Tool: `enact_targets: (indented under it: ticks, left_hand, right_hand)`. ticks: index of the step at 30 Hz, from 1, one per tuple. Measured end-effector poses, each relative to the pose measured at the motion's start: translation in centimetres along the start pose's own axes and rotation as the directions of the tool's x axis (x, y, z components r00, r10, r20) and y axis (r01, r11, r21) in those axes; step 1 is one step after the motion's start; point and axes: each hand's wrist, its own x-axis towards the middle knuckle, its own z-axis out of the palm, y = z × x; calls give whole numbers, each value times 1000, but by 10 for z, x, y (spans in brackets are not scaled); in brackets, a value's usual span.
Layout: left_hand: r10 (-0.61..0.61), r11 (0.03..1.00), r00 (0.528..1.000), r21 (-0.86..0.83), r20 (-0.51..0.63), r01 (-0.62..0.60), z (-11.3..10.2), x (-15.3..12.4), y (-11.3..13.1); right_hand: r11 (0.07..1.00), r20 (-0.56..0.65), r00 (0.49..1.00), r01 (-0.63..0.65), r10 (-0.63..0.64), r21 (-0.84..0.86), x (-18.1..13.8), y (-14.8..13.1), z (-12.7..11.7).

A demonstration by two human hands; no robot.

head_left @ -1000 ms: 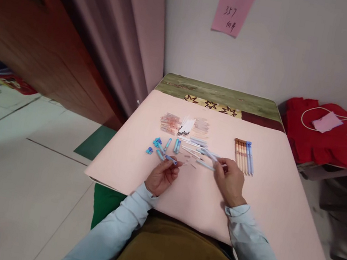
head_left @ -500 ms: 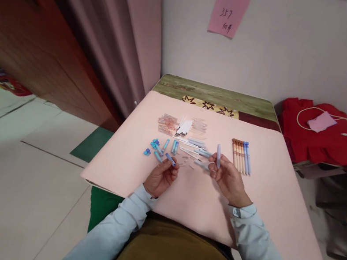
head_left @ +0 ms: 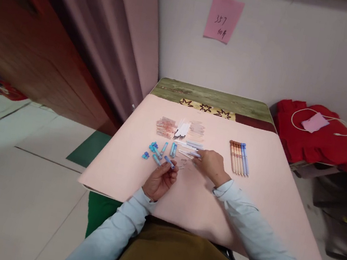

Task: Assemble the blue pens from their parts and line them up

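Pink paper [head_left: 116, 169] is covering the tabletop [head_left: 248, 105]. Over it, the left hand [head_left: 160, 180] is pinching a blue tube [head_left: 168, 161]. The right hand [head_left: 210, 165] is touching a pale tube [head_left: 194, 154] by white sticks [head_left: 185, 154], its grip hiding from view.

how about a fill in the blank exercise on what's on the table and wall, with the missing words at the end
The left hand holds a short tube coloured ____.
In the picture, the pen row lies to the ____ of the right hand.
The tops in that row are either blue or ____.
The number written on the pink note is ____.

Missing words: blue; right; brown; 357
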Motion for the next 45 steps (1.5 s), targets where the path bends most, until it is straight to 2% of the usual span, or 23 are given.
enact_targets:
  ticks: [6, 9, 12, 15, 18, 22, 24, 27, 29, 31, 36, 40, 45]
  left_hand:
    - [12, 1000, 1000, -28, 10, -12, 1, 0, 0]
    - [25, 999, 1000, -28, 15, -24, 1, -1, 0]
    - [29, 1000, 999, -4, 41, -29, 2, -1, 1]
    - [25, 1000, 996, 3, 80, -26, 3, -1, 1]
    - [19, 1000, 996, -8, 83, -19, 4, -1, 0]
    - [44, 999, 998, -15, 46, -43, 4, -1, -1]
    - [63, 997, 998, -40, 15, -62, 4, -1, 0]
    - [72, 990, 996, -121, -51, -77, 4, -1, 3]
    - [63, 982, 994, -175, -89, -78, 6, 0, 5]
    - [54, 975, 993, -207, -107, -76, 7, 0, 6]
    - [51, 973, 992, -220, -115, -75, 8, 0, 6]
    - [62, 976, 993, -201, -104, -82, 7, 1, 5]
    - [62, 983, 994, -169, -88, -76, 8, 1, 4]
  right_hand:
    - [991, 71, 993, 104, -98, -87, 11, -5, -6]
    - [993, 50, 994, 101, -98, -67, 6, 0, -18]
    - [990, 16, 997, 72, -75, 123, -10, 1, -31]
    - [891, 80, 990, 67, -114, 449, -32, -5, -35]
    - [778, 159, 976, 17, -150, 628, -47, -15, -29]
    - [696, 251, 954, -70, -162, 715, -52, -22, -18]
    - [671, 235, 960, -76, -150, 738, -54, -22, -16]
    - [667, 87, 995, -38, -41, 744, -66, -19, -18]
    - [653, 11, 1000, -13, 7, 757, -81, -16, -17]
    - [621, 27, 999, -10, -18, 784, -97, -14, -13]
    - [494, 132, 991, -102, -25, 863, -126, -18, 8]
    - [439, 157, 987, -133, -18, 889, -130, -23, 18]
    - [413, 155, 988, -142, 3, 899, -126, -24, 18]
